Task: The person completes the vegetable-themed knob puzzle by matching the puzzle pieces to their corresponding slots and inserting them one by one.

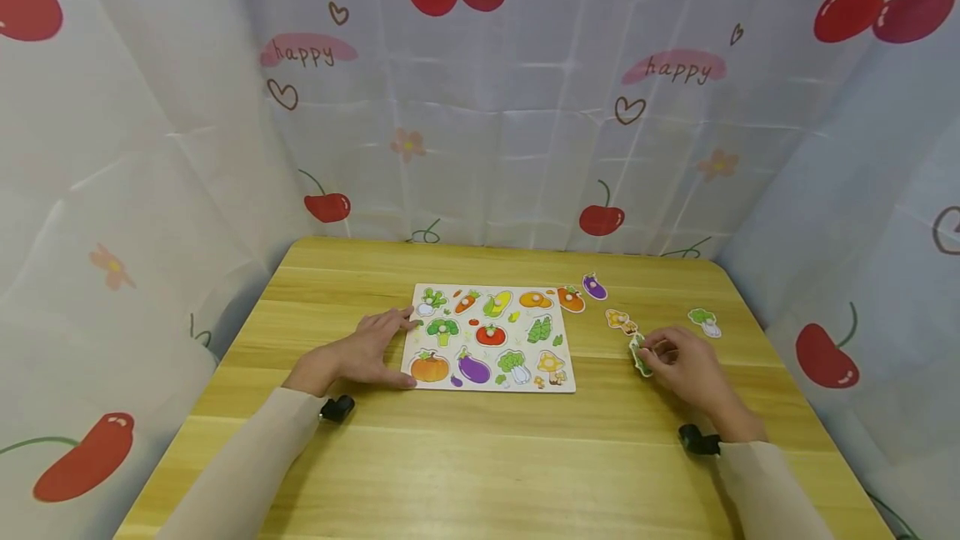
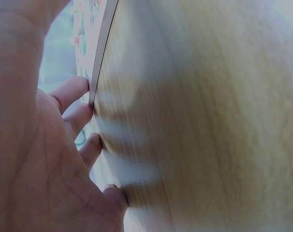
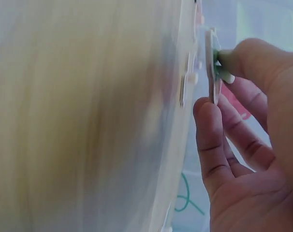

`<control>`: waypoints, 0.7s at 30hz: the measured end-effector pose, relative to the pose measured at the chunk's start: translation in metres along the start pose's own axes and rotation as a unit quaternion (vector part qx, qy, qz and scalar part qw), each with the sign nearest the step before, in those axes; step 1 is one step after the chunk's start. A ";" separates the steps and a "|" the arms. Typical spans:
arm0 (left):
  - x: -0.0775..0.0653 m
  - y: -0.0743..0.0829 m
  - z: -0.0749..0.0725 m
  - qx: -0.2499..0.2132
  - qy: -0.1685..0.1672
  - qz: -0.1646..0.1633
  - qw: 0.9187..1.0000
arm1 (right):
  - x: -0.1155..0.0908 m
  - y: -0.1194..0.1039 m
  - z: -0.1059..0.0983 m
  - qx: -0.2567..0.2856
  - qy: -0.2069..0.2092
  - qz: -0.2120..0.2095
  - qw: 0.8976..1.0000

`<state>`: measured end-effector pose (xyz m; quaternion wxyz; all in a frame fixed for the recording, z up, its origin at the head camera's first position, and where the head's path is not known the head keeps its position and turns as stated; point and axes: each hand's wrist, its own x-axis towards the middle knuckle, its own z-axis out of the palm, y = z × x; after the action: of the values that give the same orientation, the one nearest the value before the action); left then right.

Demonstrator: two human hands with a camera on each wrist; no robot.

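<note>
Head view: the right hand pinches a green piece well to the right of the picture board.
From where I stand, the piece lies leftward of that hand's palm, its long axis running roughly away from the person and leaning a little left at the far end; the right hand is much the nearer one, with the bottom-right mushroom piece just beyond. The left hand grips nothing, its fingers spread against the board's left edge. The green piece looks thin, flat and pale-rimmed, held just above the table; which vegetable it shows, I can't tell.
</note>
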<state>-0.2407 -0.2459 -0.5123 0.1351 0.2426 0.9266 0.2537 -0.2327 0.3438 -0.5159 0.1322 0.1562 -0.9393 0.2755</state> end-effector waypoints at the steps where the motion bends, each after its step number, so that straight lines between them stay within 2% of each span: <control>1: 0.000 0.000 0.000 0.001 0.000 -0.001 1.000 | 0.001 -0.002 0.001 0.002 0.004 -0.007 1.000; 5: 0.000 0.000 0.001 0.001 -0.001 -0.007 1.000 | 0.004 -0.011 0.008 0.016 0.011 -0.024 1.000; 13: 0.000 -0.001 0.002 0.000 0.001 -0.003 1.000 | 0.017 -0.030 0.020 0.031 0.001 -0.012 0.999; 21: -0.001 -0.002 0.002 0.000 0.004 0.000 1.000 | 0.030 -0.049 0.032 0.044 -0.001 -0.017 0.999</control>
<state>-0.2393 -0.2468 -0.5150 0.1316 0.2422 0.9270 0.2545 -0.2469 0.2805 -0.5083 0.1291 0.1782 -0.9236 0.3140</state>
